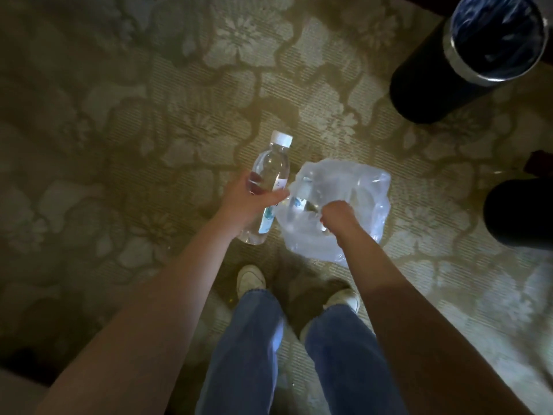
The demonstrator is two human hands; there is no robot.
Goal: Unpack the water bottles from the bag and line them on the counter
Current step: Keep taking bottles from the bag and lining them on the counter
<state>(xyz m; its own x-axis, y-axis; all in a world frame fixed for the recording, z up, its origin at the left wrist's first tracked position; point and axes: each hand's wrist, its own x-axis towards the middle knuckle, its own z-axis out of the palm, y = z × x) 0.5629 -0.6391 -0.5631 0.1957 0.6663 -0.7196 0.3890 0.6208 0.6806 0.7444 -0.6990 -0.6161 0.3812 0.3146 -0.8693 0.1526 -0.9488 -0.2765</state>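
Note:
My left hand (247, 202) grips a clear water bottle (270, 169) with a white cap around its middle, cap pointing away from me, held above the carpet. My right hand (338, 217) grips the gathered top of a translucent plastic bag (356, 187) that hangs just right of the bottle. Through the bag's film another bottle (300, 199) with a blue-green label shows dimly. No counter is in view.
A patterned floral carpet (179, 100) covers the floor. A black cylindrical bin (443, 82) with a metal rim and a liner stands at the upper right. A dark rounded object (517, 214) sits at the right edge. My jeans and white shoes (251, 278) are below.

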